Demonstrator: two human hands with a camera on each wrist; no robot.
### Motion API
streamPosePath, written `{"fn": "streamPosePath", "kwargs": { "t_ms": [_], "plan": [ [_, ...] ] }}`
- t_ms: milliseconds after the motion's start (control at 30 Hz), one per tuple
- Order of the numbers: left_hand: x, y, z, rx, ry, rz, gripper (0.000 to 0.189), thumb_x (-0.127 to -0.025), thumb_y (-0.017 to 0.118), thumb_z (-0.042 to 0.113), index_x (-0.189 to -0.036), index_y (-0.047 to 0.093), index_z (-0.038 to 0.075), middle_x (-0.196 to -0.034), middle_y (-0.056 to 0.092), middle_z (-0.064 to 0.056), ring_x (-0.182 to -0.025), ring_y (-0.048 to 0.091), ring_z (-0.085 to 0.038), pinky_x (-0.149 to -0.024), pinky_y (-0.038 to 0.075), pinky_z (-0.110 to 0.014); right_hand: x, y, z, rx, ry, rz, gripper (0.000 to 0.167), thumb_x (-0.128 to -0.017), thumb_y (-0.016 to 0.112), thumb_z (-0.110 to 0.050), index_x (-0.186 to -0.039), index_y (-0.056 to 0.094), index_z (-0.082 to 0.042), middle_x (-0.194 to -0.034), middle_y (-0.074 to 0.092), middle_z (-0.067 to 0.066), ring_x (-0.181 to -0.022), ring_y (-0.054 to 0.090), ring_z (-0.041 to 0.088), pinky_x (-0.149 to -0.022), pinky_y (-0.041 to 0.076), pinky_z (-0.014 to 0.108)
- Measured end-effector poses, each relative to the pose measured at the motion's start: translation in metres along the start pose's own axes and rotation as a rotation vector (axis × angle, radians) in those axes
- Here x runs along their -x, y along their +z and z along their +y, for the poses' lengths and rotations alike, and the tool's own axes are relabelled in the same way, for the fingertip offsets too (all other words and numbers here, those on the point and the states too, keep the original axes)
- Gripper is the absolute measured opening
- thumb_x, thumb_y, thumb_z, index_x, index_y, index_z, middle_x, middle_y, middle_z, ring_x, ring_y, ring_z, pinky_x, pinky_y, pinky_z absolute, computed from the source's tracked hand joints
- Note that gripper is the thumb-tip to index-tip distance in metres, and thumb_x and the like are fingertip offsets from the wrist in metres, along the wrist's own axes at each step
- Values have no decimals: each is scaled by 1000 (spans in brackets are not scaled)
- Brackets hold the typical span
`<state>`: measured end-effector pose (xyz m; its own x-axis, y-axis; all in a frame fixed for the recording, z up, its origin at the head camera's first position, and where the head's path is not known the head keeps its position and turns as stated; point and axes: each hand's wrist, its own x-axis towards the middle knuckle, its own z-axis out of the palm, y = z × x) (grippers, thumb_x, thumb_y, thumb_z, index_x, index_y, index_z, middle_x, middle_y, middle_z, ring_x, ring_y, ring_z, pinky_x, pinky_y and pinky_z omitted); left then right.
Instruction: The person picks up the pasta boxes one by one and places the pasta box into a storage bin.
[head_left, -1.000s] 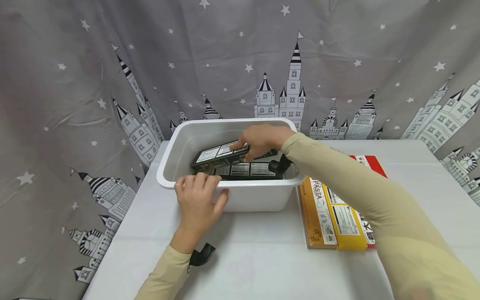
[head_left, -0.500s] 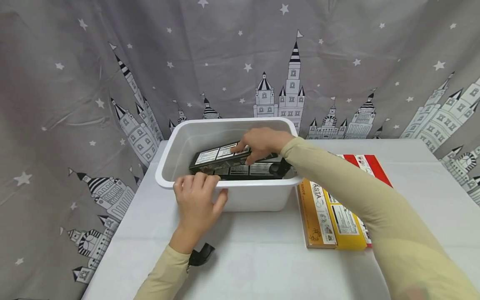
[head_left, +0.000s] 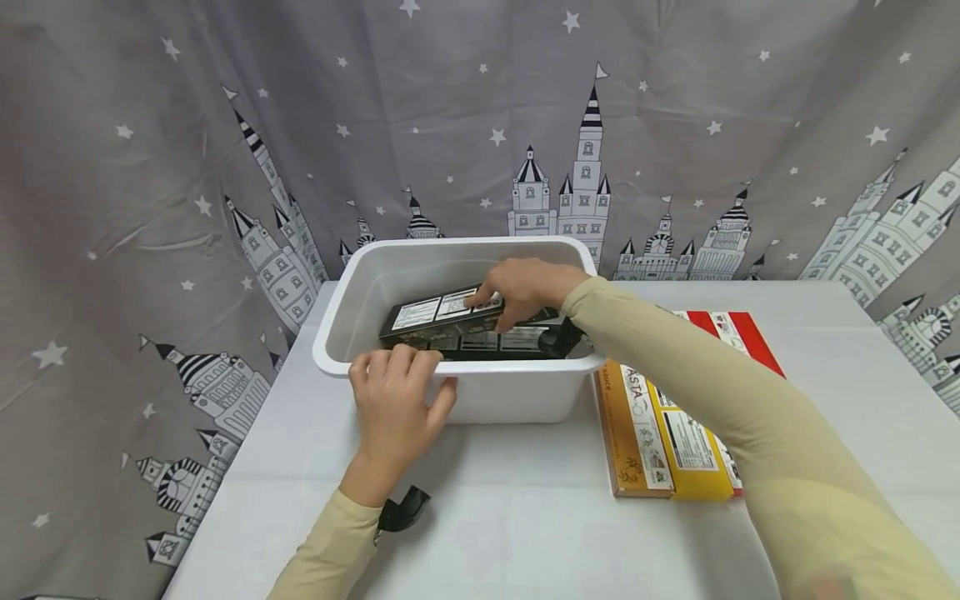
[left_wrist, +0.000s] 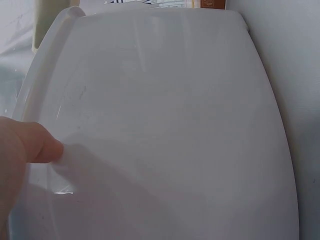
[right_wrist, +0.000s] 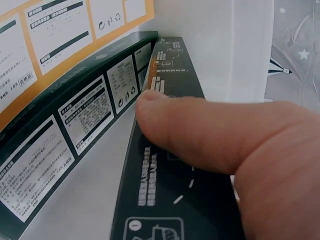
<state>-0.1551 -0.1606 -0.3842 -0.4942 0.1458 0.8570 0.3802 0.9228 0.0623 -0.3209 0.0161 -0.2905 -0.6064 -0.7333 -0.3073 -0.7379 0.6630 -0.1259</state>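
Observation:
A white tub (head_left: 498,392) stands in the middle of the table in the head view. My left hand (head_left: 396,400) holds its near rim at the left, fingers over the edge and thumb on the outer wall, as the left wrist view also shows. Inside the tub, my right hand (head_left: 525,290) grips a slim dark box (head_left: 438,315) with white label panels, held slanting. My right thumb (right_wrist: 200,132) lies along the box's narrow printed side. Another dark box (right_wrist: 85,120) lies beside it, nearer the tub's front wall. The right fingers on the far face are mostly hidden.
Right of the tub, an orange pasta sauce box (head_left: 628,450), a yellow box (head_left: 693,450) and a red box (head_left: 750,342) lie side by side, partly under my right sleeve. An orange-edged box (right_wrist: 60,35) shows in the right wrist view. A grey castle-print curtain (head_left: 465,100) hangs behind.
My right hand has shifted slightly lower and to the right, still gripping the dark box. The right forearm moved a little, showing more of the red box. The left hand stays put.

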Motion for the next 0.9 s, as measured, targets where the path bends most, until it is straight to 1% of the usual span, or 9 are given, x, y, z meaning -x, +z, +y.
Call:
{"fn": "streamPosePath", "kwargs": {
  "t_ms": [133, 233, 400, 500, 633, 733, 800, 867, 900],
  "plan": [
    [0, 0, 0, -2, 1, -1, 24, -81, 62, 29, -92, 66, 8, -82, 58, -11, -79, 50, -37, -86, 35, -55, 0, 2, 1, -18, 2, 3, 70, -84, 80, -27, -147, 52, -37, -146, 61, 4, -96, 65, 20, -91, 56, 41],
    [0, 1, 0, -5, 2, 1, 24, -81, 62, 29, -92, 66, 8, -82, 59, -11, -79, 50, -37, -86, 35, -55, 0, 3, 1, -12, -7, 4, 71, -82, 81, -23, -147, 53, -35, -143, 63, 5, -94, 63, 20, -89, 56, 40],
    [-1, 0, 1, -6, 1, -1, 24, -80, 63, 29, -92, 66, 9, -82, 59, -11, -79, 50, -37, -86, 35, -55, -1, 4, 1, 8, -21, -5, 72, -80, 82, -17, -146, 55, -31, -142, 64, 8, -103, 63, 20, -94, 56, 39],
    [0, 0, 1, -7, -1, -5, 24, -80, 63, 29, -92, 66, 9, -82, 59, -11, -79, 50, -36, -86, 35, -55, -2, 4, 2, 6, -22, -5, 73, -80, 82, -16, -146, 55, -30, -142, 64, 9, -102, 64, 21, -94, 56, 39],
    [0, 0, 1, -5, -3, -9, 24, -80, 63, 29, -92, 66, 9, -83, 59, -10, -80, 50, -36, -86, 35, -55, -2, 5, 2, 14, -16, -7, 73, -80, 82, -14, -146, 55, -29, -146, 61, 6, -102, 63, 22, -93, 56, 38],
    [-1, 0, 1, -2, -3, -8, 23, -80, 64, 28, -93, 67, 9, -83, 59, -10, -80, 50, -36, -86, 35, -54, -2, 5, 2, 32, 5, 10, 73, -79, 79, -7, -146, 56, -28, -145, 60, 8, -109, 62, 25, -89, 56, 39],
    [-1, 0, 1, -1, -3, -8, 22, -80, 64, 27, -93, 66, 9, -83, 59, -10, -80, 50, -36, -86, 35, -54, -1, 5, 2, 44, 19, 29, 73, -79, 76, -2, -145, 57, -27, -142, 60, 11, -114, 61, 27, -87, 56, 40],
    [-1, 0, 1, 0, -4, -9, 23, -79, 64, 27, -93, 66, 9, -83, 59, -10, -80, 50, -36, -86, 35, -54, -1, 4, 1, 49, 29, 48, 73, -79, 75, 0, -145, 58, -27, -139, 60, 13, -119, 58, 29, -88, 56, 40],
    [-1, 0, 1, 2, -5, -10, 23, -79, 64, 27, -93, 66, 10, -83, 59, -10, -80, 50, -36, -86, 35, -54, 0, 4, 0, 39, 33, 50, 73, -80, 75, 0, -145, 57, -26, -139, 60, 13, -120, 58, 29, -88, 56, 40]
  ]
}}
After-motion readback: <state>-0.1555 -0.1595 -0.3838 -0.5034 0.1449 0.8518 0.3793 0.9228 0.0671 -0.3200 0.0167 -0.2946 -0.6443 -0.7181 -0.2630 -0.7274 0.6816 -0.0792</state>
